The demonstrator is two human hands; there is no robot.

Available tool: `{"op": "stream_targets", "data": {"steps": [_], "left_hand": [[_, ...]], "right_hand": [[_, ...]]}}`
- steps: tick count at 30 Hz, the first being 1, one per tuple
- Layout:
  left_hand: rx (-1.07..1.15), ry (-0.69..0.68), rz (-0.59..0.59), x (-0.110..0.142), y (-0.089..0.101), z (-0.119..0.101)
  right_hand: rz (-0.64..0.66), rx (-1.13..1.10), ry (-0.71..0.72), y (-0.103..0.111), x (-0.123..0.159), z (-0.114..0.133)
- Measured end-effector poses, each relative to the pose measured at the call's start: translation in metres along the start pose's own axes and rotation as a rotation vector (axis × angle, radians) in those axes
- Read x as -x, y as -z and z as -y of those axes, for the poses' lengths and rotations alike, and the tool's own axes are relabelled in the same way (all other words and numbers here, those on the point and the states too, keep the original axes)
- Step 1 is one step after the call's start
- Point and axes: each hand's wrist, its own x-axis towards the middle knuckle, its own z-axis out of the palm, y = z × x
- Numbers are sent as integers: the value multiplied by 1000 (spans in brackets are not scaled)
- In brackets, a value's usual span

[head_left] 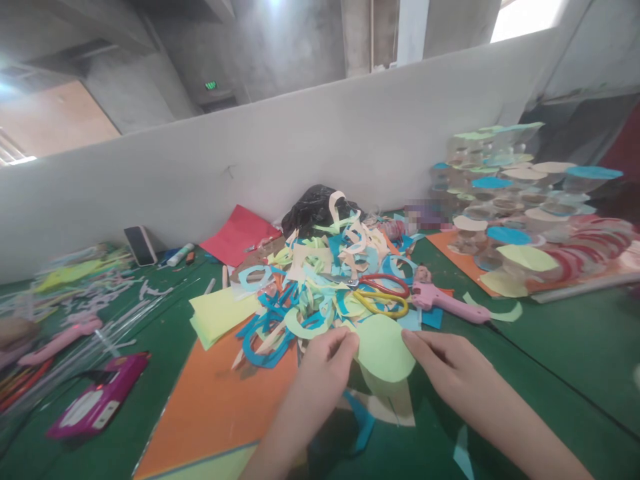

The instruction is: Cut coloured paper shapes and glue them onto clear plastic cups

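Observation:
A light green paper circle [383,347] is held over the green table, just above a clear cup that shows only faintly beneath it. My left hand [327,363] pinches the circle's left edge with fingers closed. My right hand [447,363] grips its right edge, thumb along the rim. Straight behind the circle lies a heap of coloured paper scraps [310,287], with red-handled scissors [385,285] and yellow-handled scissors [383,303] on top. A pink glue gun [445,301] lies just beyond my right hand.
An orange sheet [220,407] lies under my left forearm. Stacked clear cups capped with paper circles [515,200] stand at the right. A magenta device [100,397], another pink glue gun [60,339] and a phone [140,245] are at the left. A white partition [250,160] runs behind the table.

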Motion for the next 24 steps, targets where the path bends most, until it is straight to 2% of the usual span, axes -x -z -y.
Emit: {"op": "stream_targets", "data": {"steps": [2, 4, 8, 10, 13, 16, 20, 24], "left_hand": [[3, -22, -1, 1, 1, 0], [22, -52, -3, 2, 2, 1], [42, -13, -59, 3, 6, 2], [-2, 47, -130, 4, 9, 3], [-88, 93, -301, 10, 12, 6], [-134, 113, -418, 22, 14, 13], [-120, 147, -448, 37, 18, 20], [-102, 149, -463, 41, 21, 24]], "right_hand": [[-38, 27, 38, -2, 1, -2], [-150, 108, 87, -2, 3, -4], [-596, 333, 255, 2, 10, 3], [-712, 387, 426, 5, 16, 11], [-670, 488, 707, 5, 22, 24], [-572, 618, 872, -6, 24, 29], [-505, 735, 916, -21, 22, 25], [-507, 762, 937, -24, 22, 24]]}}
